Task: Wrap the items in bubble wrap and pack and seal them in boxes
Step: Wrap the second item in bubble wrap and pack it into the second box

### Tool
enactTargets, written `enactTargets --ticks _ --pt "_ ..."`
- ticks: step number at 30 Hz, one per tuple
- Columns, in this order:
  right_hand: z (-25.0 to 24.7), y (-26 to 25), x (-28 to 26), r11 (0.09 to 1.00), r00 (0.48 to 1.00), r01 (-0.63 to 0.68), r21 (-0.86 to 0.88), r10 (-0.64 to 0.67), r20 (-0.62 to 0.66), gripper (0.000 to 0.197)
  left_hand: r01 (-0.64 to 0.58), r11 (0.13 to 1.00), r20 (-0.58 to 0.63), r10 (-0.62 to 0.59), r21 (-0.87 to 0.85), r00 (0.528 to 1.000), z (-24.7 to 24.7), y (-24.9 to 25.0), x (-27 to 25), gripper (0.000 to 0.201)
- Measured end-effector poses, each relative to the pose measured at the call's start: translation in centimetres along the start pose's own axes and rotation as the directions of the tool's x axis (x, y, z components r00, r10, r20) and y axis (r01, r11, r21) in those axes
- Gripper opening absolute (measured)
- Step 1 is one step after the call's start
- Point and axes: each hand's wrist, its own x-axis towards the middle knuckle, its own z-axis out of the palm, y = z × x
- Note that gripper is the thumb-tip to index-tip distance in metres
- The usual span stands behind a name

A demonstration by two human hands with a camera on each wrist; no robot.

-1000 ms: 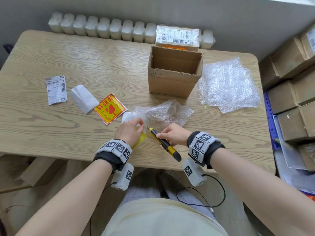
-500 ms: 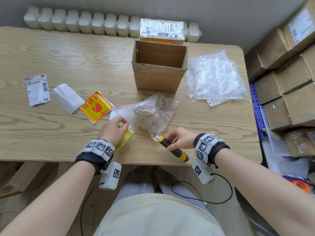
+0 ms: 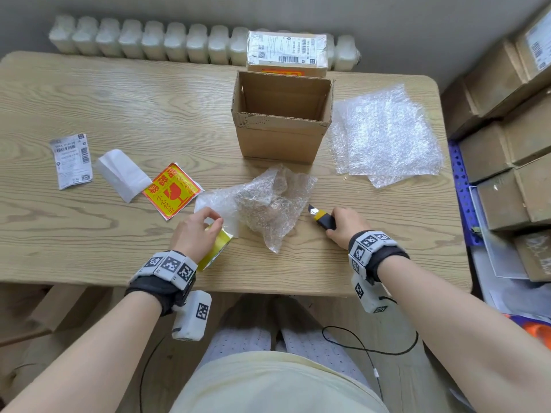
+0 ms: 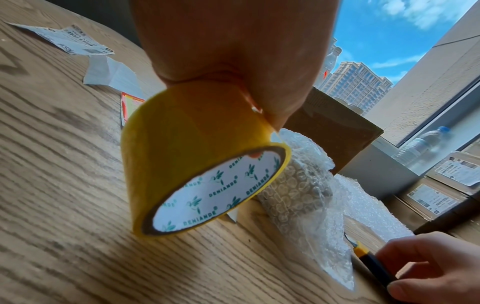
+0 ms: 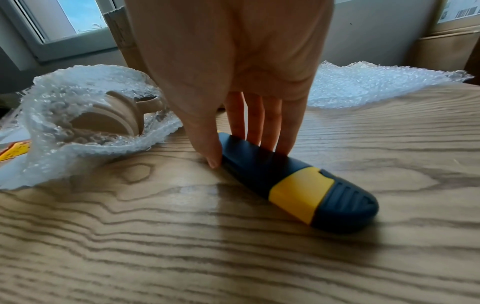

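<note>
My left hand [image 3: 202,225] grips a yellow tape roll [image 3: 217,248] tilted on its edge on the wooden table [image 3: 119,108]; in the left wrist view the tape roll [image 4: 197,174] fills the middle under the hand [image 4: 259,98]. Right of it lies a beige ceramic item loosely wrapped in bubble wrap [image 3: 268,204], its open end showing [image 5: 114,115]. My right hand [image 3: 338,225] pinches a blue and yellow utility knife [image 3: 322,219] that lies flat on the table, blade out. The knife [image 5: 285,179] sits between thumb and fingers [image 5: 283,131].
An open cardboard box [image 3: 281,135] stands behind the wrapped item, with a sealed parcel [image 3: 287,53] beyond it. Spare bubble wrap sheets [image 3: 384,135] lie at the right. A fragile sticker [image 3: 171,189], backing paper [image 3: 122,174] and a label [image 3: 71,159] lie at the left. Stacked boxes [image 3: 507,138] stand beside the table.
My right hand has carried the knife from beside the tape roll to the right of the wrapped item and lowered it onto the table. My left hand stays on the tape roll.
</note>
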Motion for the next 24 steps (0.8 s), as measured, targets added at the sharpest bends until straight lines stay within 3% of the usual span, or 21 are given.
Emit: enactTargets --ticks 5,8,10,12,14,16,18,24 --pt "0.4 -0.2 0.2 0.999 1.0 -0.02 -0.034 0.02 -0.014 0.033 -0.01 1.0 -0.002 0.01 -0.001 1.0 -0.2 0.3 0.1 0.008" --pt "0.4 -1.5 -0.4 0.995 0.977 0.053 0.082 -0.035 -0.212 0.052 -0.019 1.0 0.003 0.019 -0.006 1.0 -0.4 0.4 0.2 0.008" --pt "0.3 -3.5 -0.9 0.968 0.888 0.224 0.112 -0.156 -0.432 0.056 -0.021 1.0 0.003 0.021 -0.005 1.0 -0.4 0.4 0.2 0.009" --pt "0.1 -6.1 -1.3 0.897 0.773 0.441 0.027 -0.364 -0.52 0.059 -0.026 1.0 0.011 0.026 -0.006 1.0 -0.5 0.5 0.1 0.008" --pt "0.6 -8.5 -1.2 0.786 0.67 0.606 -0.126 -0.589 -0.452 0.064 -0.034 0.999 0.021 0.034 -0.008 0.999 -0.6 0.6 0.0 0.008" --pt "1.6 -10.1 -0.6 0.707 0.626 0.664 -0.244 -0.704 -0.335 0.069 -0.043 0.999 0.017 0.043 -0.017 0.999 -0.7 0.7 0.0 0.007" --pt "2.4 -10.8 -0.1 0.694 0.633 0.663 -0.281 -0.72 -0.283 0.072 -0.053 0.998 0.024 0.053 -0.031 0.998 -0.8 0.6 0.0 0.008" --pt "2.3 -10.6 0.6 0.734 0.677 0.624 -0.268 -0.679 -0.283 0.069 -0.027 0.999 0.06 0.025 0.026 0.998 -1.8 -1.0 0.3 0.006"
